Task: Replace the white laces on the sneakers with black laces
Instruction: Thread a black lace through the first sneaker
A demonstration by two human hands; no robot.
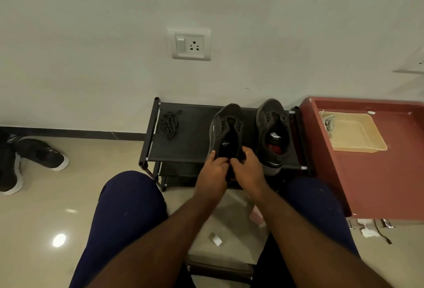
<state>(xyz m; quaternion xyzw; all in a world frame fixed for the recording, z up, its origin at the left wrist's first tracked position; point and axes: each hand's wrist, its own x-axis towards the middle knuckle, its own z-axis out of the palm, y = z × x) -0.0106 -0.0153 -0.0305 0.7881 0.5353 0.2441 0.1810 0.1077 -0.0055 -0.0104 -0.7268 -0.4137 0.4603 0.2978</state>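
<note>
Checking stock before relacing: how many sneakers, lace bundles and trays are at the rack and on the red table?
Sneakers: 2, left sneaker and right sneaker.
Lace bundles: 2, black laces and white laces.
Trays: 1, beige tray.
Total: 5.

Faced a plain white wall (91, 35) with a socket (191, 44) set in it, dark skirting (68, 132) below. Showed glossy beige floor (46, 207) underneath, a light's glare (59, 240) on it. Held a black rack (188, 140) against the wall — red cabinet (378, 173) just beside, on the right.
</note>
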